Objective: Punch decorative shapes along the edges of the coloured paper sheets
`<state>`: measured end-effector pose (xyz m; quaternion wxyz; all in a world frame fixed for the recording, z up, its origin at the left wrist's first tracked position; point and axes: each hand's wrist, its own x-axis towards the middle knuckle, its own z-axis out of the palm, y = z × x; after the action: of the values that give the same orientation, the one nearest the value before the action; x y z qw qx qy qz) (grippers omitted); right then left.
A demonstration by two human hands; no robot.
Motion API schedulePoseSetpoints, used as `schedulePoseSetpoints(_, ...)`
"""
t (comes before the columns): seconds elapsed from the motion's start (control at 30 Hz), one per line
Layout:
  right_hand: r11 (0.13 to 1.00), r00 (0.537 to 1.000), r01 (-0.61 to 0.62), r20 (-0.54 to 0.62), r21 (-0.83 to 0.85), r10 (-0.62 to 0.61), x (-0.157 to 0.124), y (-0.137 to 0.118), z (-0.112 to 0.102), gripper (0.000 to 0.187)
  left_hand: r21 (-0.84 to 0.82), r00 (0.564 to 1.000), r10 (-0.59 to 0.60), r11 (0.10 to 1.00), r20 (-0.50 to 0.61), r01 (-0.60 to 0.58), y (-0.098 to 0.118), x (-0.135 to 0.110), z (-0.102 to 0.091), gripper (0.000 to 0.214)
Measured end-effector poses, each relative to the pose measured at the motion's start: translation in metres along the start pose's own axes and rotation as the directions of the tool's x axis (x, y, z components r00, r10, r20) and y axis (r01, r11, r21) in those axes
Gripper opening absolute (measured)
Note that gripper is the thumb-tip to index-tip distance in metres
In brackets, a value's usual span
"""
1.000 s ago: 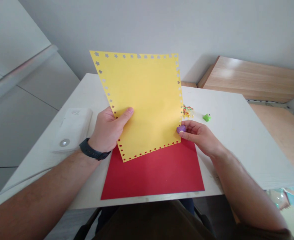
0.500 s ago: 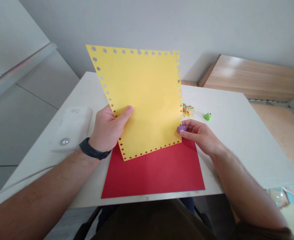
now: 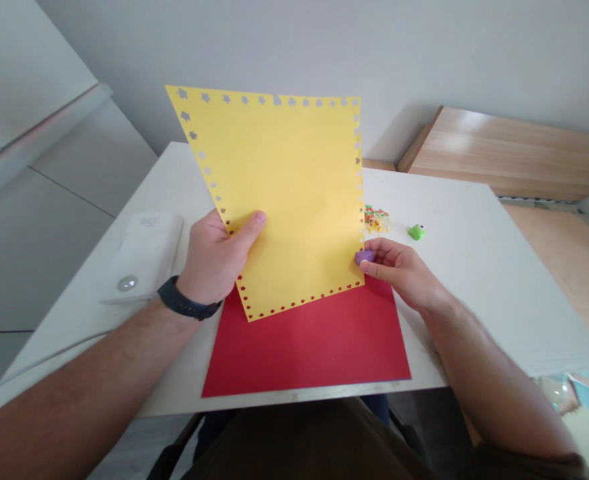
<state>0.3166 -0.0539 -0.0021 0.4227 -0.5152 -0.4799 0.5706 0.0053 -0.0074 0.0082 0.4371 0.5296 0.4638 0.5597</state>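
Observation:
A yellow paper sheet (image 3: 294, 193) with small shapes punched along all its edges is held up, tilted, over the table. My left hand (image 3: 217, 257) grips its left edge, thumb on the front. My right hand (image 3: 399, 270) pinches a small purple punch (image 3: 363, 257) that sits on the sheet's right edge near the lower corner. A red paper sheet (image 3: 309, 347) lies flat on the table under the yellow one.
A small green punch (image 3: 416, 232) and a pile of coloured paper bits (image 3: 377, 219) lie on the white table (image 3: 474, 267) to the right. A white box (image 3: 144, 257) sits at the left. A wooden surface (image 3: 514, 153) stands behind right.
The yellow sheet has been raised a little and tilted more upright. Both hands keep their grips.

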Motion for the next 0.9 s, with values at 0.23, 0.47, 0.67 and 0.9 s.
schedulePoseSetpoints(0.23, 1.0, 1.0, 0.002, 0.004, 0.016, -0.002, -0.0001, 0.0014, -0.0006, 0.039, 0.034, 0.999, 0.036, 0.999, -0.003, -0.036, -0.004, 0.0026, -0.0011, 0.035)
schedulePoseSetpoints(0.47, 1.0, 1.0, 0.005, -0.003, -0.001, -0.005, 0.0004, 0.0006, 0.0007, 0.039, 0.014, 0.999, 0.032, 0.999, -0.003, -0.032, -0.0061, 0.0027, -0.0018, 0.036)
schedulePoseSetpoints(0.67, 1.0, 1.0, -0.01, -0.007, 0.017, 0.011, 0.0001, 0.0002, 0.001, 0.04, 0.018, 0.999, 0.031, 0.999, -0.017, -0.031, -0.0062, 0.0027, -0.0016, 0.036)
schedulePoseSetpoints(0.9, 1.0, 1.0, -0.011, -0.006, 0.014, 0.011, 0.0002, -0.001, 0.0012, 0.04, 0.012, 1.0, 0.027, 1.0, -0.008, -0.027, -0.0062, 0.0024, -0.0012, 0.035)
